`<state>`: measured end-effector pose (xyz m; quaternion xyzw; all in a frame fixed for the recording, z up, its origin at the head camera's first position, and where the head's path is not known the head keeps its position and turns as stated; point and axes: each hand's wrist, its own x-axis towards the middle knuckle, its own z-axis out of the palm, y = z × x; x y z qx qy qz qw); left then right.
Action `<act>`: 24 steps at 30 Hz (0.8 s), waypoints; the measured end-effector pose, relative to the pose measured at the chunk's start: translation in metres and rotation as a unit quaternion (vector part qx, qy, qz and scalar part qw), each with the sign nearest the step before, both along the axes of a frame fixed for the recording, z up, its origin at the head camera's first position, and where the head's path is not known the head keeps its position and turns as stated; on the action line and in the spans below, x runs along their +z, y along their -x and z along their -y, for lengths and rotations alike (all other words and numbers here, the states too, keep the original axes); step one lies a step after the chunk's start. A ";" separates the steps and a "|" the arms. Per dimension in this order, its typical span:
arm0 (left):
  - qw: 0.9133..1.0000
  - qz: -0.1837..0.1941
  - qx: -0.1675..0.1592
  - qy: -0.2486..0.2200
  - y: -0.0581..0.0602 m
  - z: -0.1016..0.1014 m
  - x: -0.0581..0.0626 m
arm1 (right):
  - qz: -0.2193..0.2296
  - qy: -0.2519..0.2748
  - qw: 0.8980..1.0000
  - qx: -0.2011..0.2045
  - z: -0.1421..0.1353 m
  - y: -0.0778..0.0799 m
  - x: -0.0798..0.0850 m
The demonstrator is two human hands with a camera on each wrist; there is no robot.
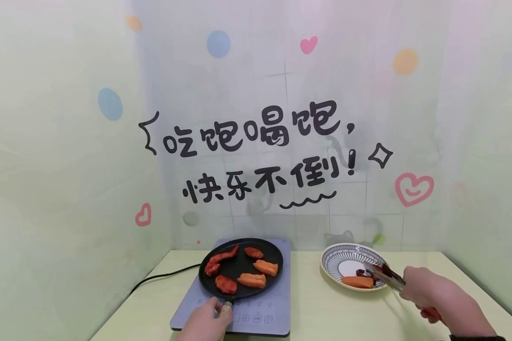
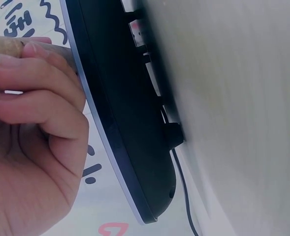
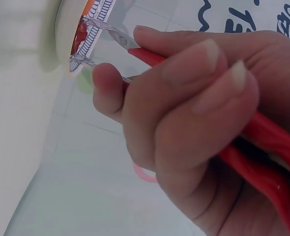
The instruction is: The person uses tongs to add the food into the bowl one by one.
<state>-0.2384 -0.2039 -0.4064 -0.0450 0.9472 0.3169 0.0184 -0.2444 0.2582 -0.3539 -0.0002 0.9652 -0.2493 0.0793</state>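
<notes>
Over on the left, a black cable is trailing across the pale table, beyond the left hand, and that hand is curling its fingers firmly round the pan's handle. Just ahead of it, the black pan is sitting on the flat cooktop, whose printed controls are showing right beside the fingers. Five pieces of food are lying in there: a long red piece farther out, a chunky red piece nearest the hand, then an orange piece, a smaller reddish piece at the far side and another orange piece by the rim. Well apart from the left, the right hand is clasping the red-handled tongs, and their metal tips are pointing left over the patterned plate. Beneath those tips, an orange strip is resting on the plate next to dark red food; whether the tongs are pinching that, I cannot tell.
</notes>
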 end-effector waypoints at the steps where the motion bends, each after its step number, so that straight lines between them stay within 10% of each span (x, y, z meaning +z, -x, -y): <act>1: 1.000 -0.001 0.000 0.000 0.000 0.000 0.000 | -0.001 -0.001 1.000 0.002 0.000 0.000 0.000; 24: 1.000 -0.006 -0.006 -0.003 0.000 0.001 0.001 | -0.086 0.026 0.996 -0.002 0.006 -0.002 0.015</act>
